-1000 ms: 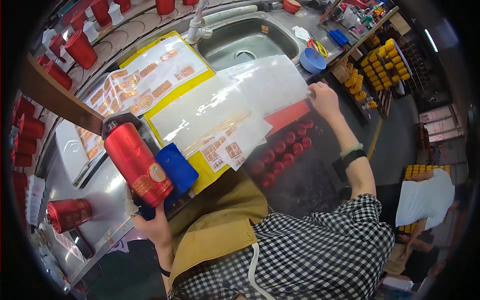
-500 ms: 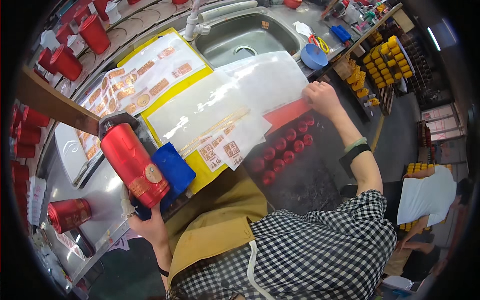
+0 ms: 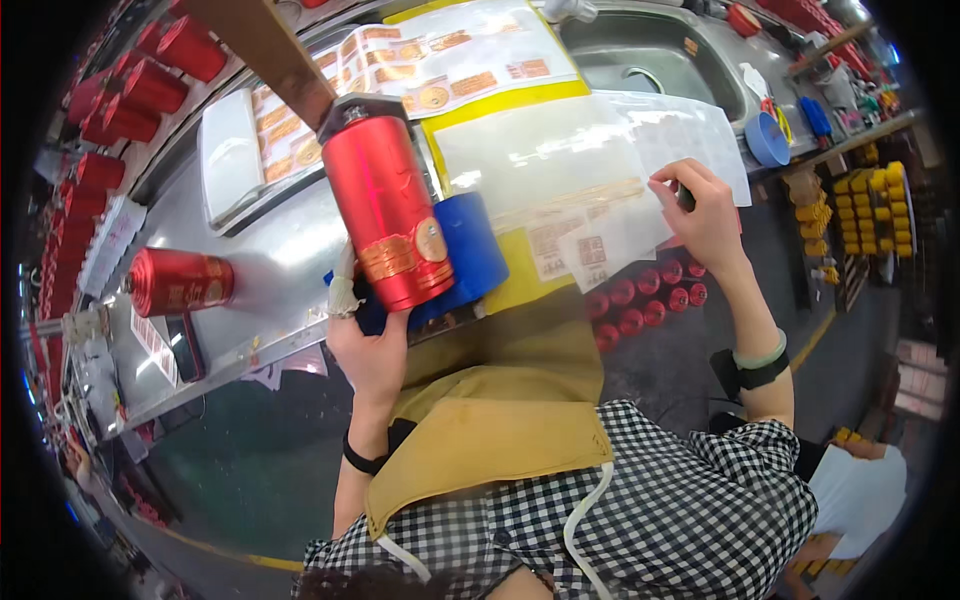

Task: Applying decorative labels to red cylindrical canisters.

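A glossy red bottle (image 3: pixel 375 180) with gold decals near its lower end lies slanted on the worktop, its far end against a dark holder at the wooden beam. My left hand (image 3: pixel 368 350) grips its near end from below, with white wrap on one finger; some fingers are hidden. Beside the bottle is a blue pad (image 3: pixel 470 250). My right hand (image 3: pixel 705 215) hovers over the right side of the translucent decal sheets (image 3: pixel 560 150), fingertips pinched; whether anything is between them cannot be made out. Small decal pieces (image 3: pixel 592 250) with reddish-gold print lie at the sheets' near edge.
A second red bottle (image 3: pixel 180 280) lies on the metal worktop at left, near a phone (image 3: pixel 186 345). A sink (image 3: pixel 650 60) and a blue bowl (image 3: pixel 767 140) are at the back right. Several red bottles (image 3: pixel 650 300) stand below the edge. A co-worker (image 3: pixel 855 500) is at lower right.
The view has turned, so the worktop has shifted rightward in the picture. My right hand has come from the sheets' far right corner inward over them. My left hand stays on the bottle.
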Demonstrator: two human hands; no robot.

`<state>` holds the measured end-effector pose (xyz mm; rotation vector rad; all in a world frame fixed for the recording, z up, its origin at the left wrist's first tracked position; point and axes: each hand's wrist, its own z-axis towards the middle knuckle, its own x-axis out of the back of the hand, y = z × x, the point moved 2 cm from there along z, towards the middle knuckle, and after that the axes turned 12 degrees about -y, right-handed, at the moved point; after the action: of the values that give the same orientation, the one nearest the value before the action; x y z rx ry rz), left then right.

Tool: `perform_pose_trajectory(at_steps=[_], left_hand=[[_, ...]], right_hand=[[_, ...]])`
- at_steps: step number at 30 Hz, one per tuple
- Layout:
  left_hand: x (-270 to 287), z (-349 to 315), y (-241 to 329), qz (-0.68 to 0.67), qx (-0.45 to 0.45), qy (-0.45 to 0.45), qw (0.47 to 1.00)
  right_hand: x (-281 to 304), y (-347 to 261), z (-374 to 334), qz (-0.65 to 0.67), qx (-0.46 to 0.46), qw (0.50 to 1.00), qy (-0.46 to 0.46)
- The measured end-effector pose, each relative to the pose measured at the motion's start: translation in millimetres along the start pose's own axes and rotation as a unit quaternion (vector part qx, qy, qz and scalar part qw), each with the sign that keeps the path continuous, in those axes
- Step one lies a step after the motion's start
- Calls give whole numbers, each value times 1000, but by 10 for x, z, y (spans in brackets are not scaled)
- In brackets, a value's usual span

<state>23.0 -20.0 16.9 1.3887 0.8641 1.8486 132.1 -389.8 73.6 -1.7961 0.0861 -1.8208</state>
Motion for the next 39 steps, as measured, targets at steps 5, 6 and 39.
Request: perform_pose_trajectory(at_steps=[5, 6, 39], left_hand=[[8, -13, 5, 33, -6, 2, 999], [0, -16, -1, 35, -11, 0, 999], [43, 45, 41, -28, 1, -7, 1000]], right_hand=[[-135, -335, 115, 47, 39, 998, -31], [-127, -377, 119, 52, 40, 997, -34], [-989, -933, 746, -10, -74, 973, -217]])
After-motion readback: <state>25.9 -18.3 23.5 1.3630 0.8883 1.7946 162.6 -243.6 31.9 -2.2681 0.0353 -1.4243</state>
